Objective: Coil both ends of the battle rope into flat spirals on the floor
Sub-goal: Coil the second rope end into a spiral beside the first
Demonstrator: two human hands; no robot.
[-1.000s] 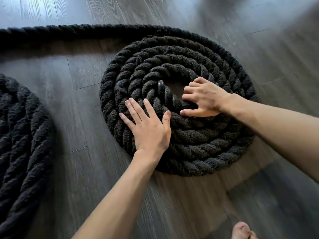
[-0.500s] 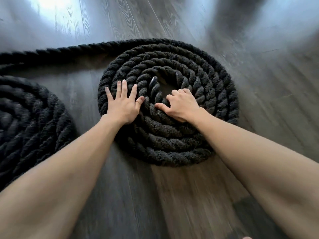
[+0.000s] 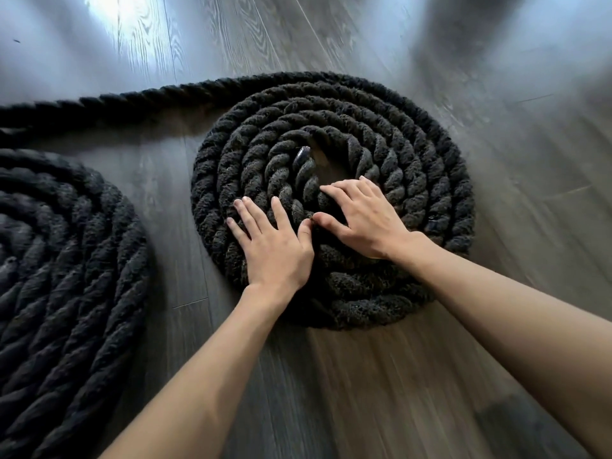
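A thick black battle rope lies in a flat spiral coil (image 3: pixel 414 160) in the middle of the wood floor, with a small bare gap at its centre and the capped rope end (image 3: pixel 303 152) beside that gap. My left hand (image 3: pixel 275 243) lies flat, fingers spread, on the coil's near-left turns. My right hand (image 3: pixel 364 217) presses on the inner turns just below the centre, fingers slightly curled, holding nothing. The two thumbs nearly touch. A second spiral coil (image 3: pixel 59 276) of the same rope lies at the left edge, partly cut off.
A straight stretch of rope (image 3: pixel 132 102) runs from the top of the middle coil off to the left edge. The floor (image 3: pixel 364 392) is grey-brown wood planks. Bright glare lies on the boards at the upper left.
Both hands have shifted on the coil: the left slid from its left rim toward the near middle, the right stayed near the centre. The camera has moved closer. The coil looks the same.
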